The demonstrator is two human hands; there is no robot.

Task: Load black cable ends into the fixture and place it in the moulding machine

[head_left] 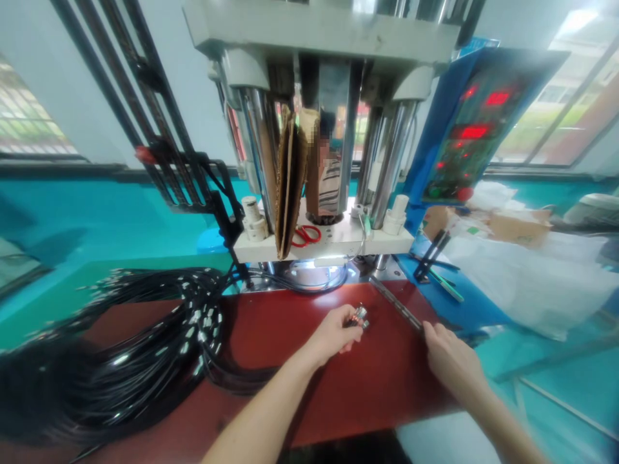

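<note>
My left hand (336, 330) is closed in a pinch around small metal connectors (362, 314), above the reddish-brown work surface (300, 328). Their shiny ends stick out past my fingertips, and the rest lies hidden in the fingers. To the right, my right hand (452, 357) grips the near end of a long, narrow metal bar (399, 306). That bar slants away toward the base of a press (333, 243). A big bundle of black cables (130, 374) with pale end pieces lies to the left of my hands.
Red-handled scissors (306, 236) and upright cardboard (289, 187) rest on the press plate. A blue control box (435, 129) with red displays hangs at right. Beyond are a blue tray (476, 303) with tools and white sacks (532, 283). A person's striped top (329, 183) shows between the columns.
</note>
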